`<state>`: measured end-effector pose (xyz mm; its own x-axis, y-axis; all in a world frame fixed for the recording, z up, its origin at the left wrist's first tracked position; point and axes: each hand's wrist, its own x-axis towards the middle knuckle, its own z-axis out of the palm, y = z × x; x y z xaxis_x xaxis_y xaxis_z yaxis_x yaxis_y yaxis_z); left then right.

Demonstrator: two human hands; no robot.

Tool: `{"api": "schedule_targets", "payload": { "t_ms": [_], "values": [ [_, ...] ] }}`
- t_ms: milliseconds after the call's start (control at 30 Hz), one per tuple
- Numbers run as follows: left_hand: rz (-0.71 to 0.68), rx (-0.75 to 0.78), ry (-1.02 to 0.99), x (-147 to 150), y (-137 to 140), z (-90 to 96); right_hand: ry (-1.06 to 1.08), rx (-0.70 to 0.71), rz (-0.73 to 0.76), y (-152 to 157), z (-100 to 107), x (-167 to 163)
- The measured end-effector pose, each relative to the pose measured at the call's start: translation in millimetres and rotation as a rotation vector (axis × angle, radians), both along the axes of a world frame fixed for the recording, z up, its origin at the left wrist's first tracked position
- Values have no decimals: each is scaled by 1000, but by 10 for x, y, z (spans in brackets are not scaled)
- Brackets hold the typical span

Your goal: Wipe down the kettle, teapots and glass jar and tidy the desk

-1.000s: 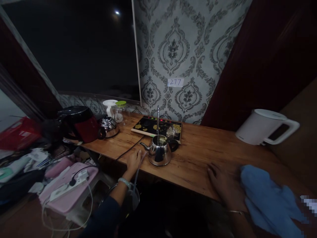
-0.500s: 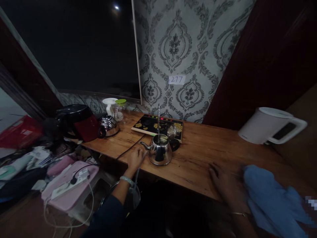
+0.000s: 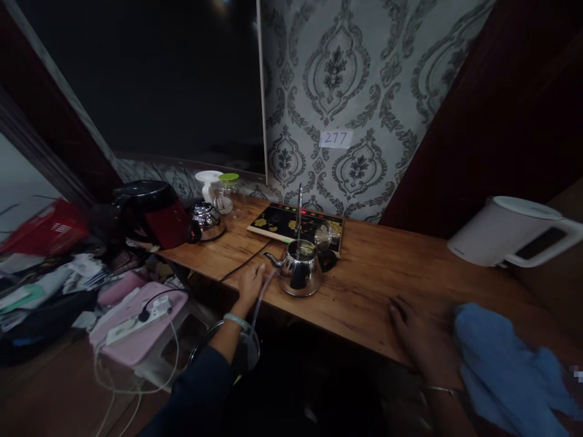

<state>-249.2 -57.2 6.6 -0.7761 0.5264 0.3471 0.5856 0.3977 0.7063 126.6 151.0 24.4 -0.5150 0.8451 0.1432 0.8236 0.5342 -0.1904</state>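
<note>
We start at the far left, well away from the left hand's fingers, with a red basket (image 3: 50, 226). Nearer those fingers, and lower, we find a pink stool (image 3: 125, 353) bearing a white power strip (image 3: 130, 325). Up on the wooden table (image 3: 364, 285) we pass a red-and-black appliance (image 3: 166, 215), then a small silver pot (image 3: 207, 221), and behind it a clear jar with a green lid (image 3: 230, 178), all beyond the left fingers and to their left.

Now the left hand (image 3: 250, 284) itself, at the table's front edge! We see its fingers loosely bent, a clear tube (image 3: 259, 306) running down just beside them; whether they grip it, we cannot tell. Beyond them sits a flowered black cooker (image 3: 276, 223), and immediately right of the fingertips stands the silver kettle (image 3: 298, 274), upright and uncovered, its spout pointing back toward them. A clear round piece (image 3: 323, 233) shows behind its black handle.

Over we go to the right hand (image 3: 416, 331), low over the tabletop, its fingers dark and blurred: how far they spread, or what they hold, we can't say. Right beside them lies a blue cloth (image 3: 505, 367), and well beyond stands a white electric kettle (image 3: 503, 233).
</note>
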Motion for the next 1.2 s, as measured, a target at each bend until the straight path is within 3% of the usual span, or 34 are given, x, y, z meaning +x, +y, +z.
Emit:
{"api": "schedule_targets", "payload": {
  "t_ms": [1200],
  "values": [
    [70, 78, -39, 32, -7, -62, -24, 20, 12, -35, 41, -13]
  ]
}}
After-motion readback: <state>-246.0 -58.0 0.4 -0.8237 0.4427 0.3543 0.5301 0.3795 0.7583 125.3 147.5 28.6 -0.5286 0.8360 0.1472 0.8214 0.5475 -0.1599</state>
